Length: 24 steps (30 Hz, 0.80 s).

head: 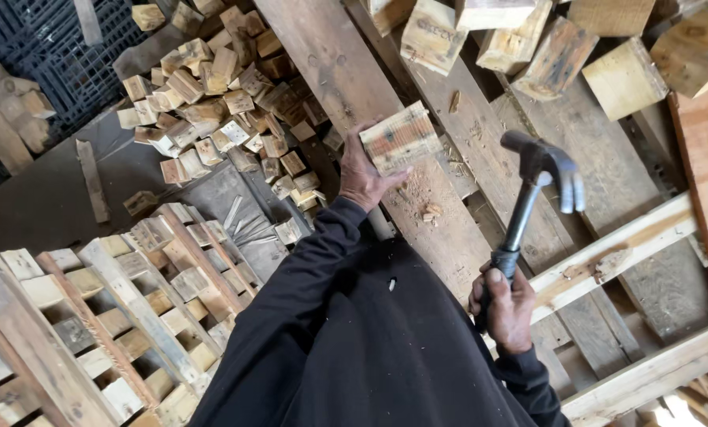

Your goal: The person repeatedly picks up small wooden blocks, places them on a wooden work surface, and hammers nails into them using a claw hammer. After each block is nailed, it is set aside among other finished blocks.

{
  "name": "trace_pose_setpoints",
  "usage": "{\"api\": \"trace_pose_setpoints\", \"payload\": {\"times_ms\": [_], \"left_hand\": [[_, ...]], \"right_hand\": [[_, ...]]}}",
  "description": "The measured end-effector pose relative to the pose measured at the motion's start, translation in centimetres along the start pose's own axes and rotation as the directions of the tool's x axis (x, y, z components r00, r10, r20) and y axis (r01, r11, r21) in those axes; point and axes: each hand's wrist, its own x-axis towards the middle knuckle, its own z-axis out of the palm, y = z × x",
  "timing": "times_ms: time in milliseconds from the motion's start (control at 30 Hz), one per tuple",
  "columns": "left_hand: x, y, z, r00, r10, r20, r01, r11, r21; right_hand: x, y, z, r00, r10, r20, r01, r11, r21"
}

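Pallet yard, planks [449, 198] underfoot. My left hand [359, 178] grips a wood block [400, 138], right hand [505, 304] grips the hammer [539, 178] at 3 o'clock; a glancing swing risks hitting fingers.

Black long sleeves [322, 261], bare hands [360, 178].

Dark concrete floor [45, 198], daylight. Loose heap of small wood offcuts [211, 111] upper left. Black plastic crates [61, 55] top-left corner. Stacked wooden pallets [93, 324] lower left. Long rough planks [480, 134] run diagonally across centre, bigger cut blocks [607, 55] piled along the top right.
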Motion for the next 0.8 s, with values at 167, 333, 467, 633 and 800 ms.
{"api": "trace_pose_setpoints", "payload": {"times_ms": [167,333,467,633,800], "left_hand": [[0.4,0.3,-0.4,0.998,0.064,-0.021,-0.061,0.992,0.111],[-0.6,2.2,-1.1,0.993,0.099,-0.07,-0.083,0.976,0.202],[-1.8,3.0,-1.4,0.99,0.104,-0.09,-0.078,0.964,0.256],[-0.9,3.1,-0.5,0.984,0.147,-0.1,-0.104,0.933,0.345],[-0.5,3.1,0.9,0.994,0.064,-0.083,-0.03,0.933,0.358]], "right_hand": [[-0.1,-6.7,0.8,0.919,-0.36,0.164,0.333,0.927,0.171],[-0.4,-13.4,-1.0,0.694,-0.703,0.155,0.692,0.711,0.125],[-0.5,-12.3,-2.2,0.586,-0.805,0.099,0.808,0.589,0.011],[0.8,-4.7,0.6,0.989,-0.131,0.061,0.143,0.954,-0.262],[-0.8,-5.3,-1.7,0.992,0.074,-0.105,-0.08,0.995,-0.056]]}}
